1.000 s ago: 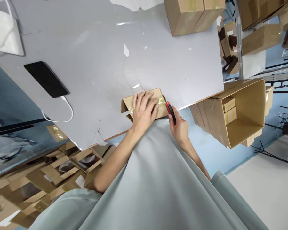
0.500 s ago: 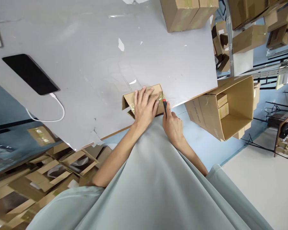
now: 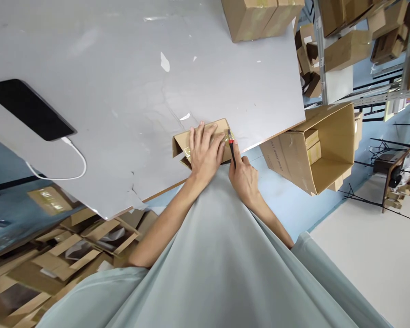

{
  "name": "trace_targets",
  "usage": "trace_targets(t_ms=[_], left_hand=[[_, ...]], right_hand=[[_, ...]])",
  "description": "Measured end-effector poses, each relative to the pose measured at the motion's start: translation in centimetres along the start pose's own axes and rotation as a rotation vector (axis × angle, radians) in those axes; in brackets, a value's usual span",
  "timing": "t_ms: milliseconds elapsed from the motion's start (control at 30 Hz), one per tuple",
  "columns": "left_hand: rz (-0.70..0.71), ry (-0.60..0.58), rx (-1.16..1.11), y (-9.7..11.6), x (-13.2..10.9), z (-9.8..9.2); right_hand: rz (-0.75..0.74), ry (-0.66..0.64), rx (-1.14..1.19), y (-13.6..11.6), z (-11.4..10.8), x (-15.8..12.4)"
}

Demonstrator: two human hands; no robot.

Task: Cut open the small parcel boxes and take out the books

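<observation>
A small taped cardboard box (image 3: 183,141) lies at the near edge of the grey table (image 3: 130,91). My left hand (image 3: 203,152) presses flat on top of it, fingers stretched out. My right hand (image 3: 243,176) is closed around a red and black utility knife (image 3: 231,149), whose tip touches the box's right end where yellowish tape shows. My grey shirt fills the lower part of the view.
A black phone (image 3: 27,109) with a white cable (image 3: 59,169) lies at the table's left. A larger cardboard box (image 3: 256,16) stands at the far edge. An open carton (image 3: 314,150) holding small boxes sits off the table's right. Flattened cardboard (image 3: 68,237) is piled lower left.
My right hand has brought the knife leftward and in against the box's right end. My left hand stays pressed on the box. The view has shifted slightly.
</observation>
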State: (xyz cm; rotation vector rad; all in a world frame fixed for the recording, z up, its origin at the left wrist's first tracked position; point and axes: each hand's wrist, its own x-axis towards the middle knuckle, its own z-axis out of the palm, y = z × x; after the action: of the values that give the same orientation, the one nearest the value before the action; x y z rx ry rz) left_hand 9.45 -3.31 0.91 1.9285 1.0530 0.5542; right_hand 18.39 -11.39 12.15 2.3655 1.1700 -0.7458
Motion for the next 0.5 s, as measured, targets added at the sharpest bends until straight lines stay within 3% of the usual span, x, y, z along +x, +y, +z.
trace_targets(t_ms=[500], left_hand=[[-0.010, -0.007, 0.054, 0.2, -0.2, 0.2]], right_hand=[[0.074, -0.052, 0.087, 0.0, -1.0, 0.1]])
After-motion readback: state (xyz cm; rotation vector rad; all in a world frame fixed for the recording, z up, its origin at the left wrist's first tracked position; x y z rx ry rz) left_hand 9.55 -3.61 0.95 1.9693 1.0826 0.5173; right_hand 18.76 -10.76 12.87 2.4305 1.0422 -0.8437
